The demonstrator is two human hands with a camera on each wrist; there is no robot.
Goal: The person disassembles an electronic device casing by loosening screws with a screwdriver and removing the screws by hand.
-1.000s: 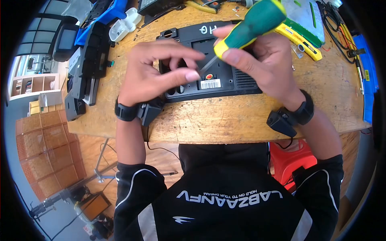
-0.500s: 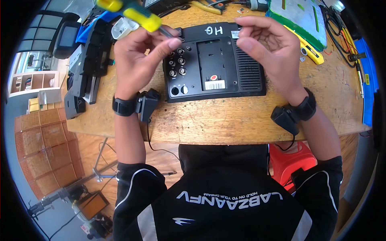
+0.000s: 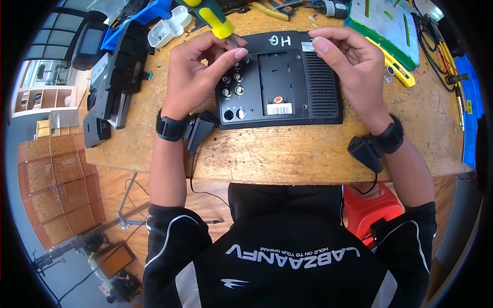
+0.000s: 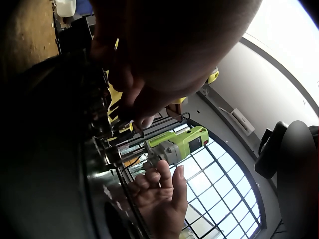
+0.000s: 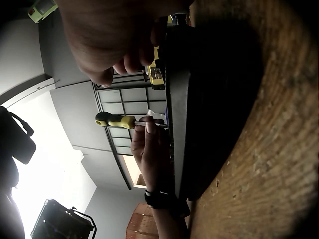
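Note:
A black plastic panel (image 3: 275,77), perhaps a device's back cover, lies on the wooden table, marked HQ, with round metal connectors on its left part. Over its upper left part, my left hand (image 3: 197,72) pinches the shaft of a green and yellow screwdriver (image 3: 215,23) between thumb and fingers. In the right wrist view the screwdriver (image 5: 115,120) stands with its handle pointing away from the panel; the fingers partly hide its lower shaft. My right hand (image 3: 357,69) is at the panel's upper right corner, thumb extended and fingers loosely bent, holding nothing.
A yellow utility knife (image 3: 395,66) lies right of the panel, beside a green-edged pad (image 3: 385,31). Black cases (image 3: 120,77) and a white tray (image 3: 169,28) stand at the left. Cables (image 3: 436,46) and a blue bin (image 3: 470,102) are at the far right.
The right hand has let go of the screwdriver handle and drawn back right. The left hand took the screwdriver by its shaft, swung it left, then brought it more upright and slightly right.

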